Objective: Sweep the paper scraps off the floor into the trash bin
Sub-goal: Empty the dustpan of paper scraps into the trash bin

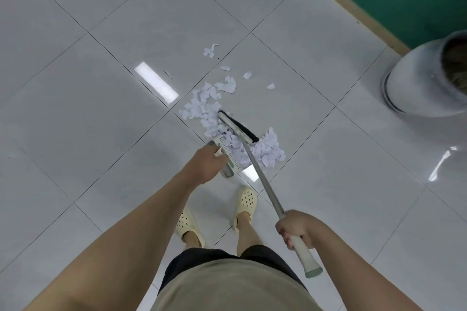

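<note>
White paper scraps [202,106] lie heaped on the grey tiled floor, with a few loose ones [210,50] farther out. My left hand [206,165] grips the handle of a cream dustpan [231,159] set on the floor, and some scraps rest in the pan. My right hand [297,228] is closed around the broom handle [262,185]. The broom's black-bristled head [237,126] rests in the heap just beyond the pan's mouth. More scraps [269,151] sit to the right of the pan. A white trash bin [424,81] stands at the far right.
A green wall with a tan baseboard [353,7] runs across the upper right, right behind the bin. My feet in cream clogs [245,201] stand just behind the dustpan. A lone scrap [11,155] lies far left. Ceiling lights reflect off the glossy tiles.
</note>
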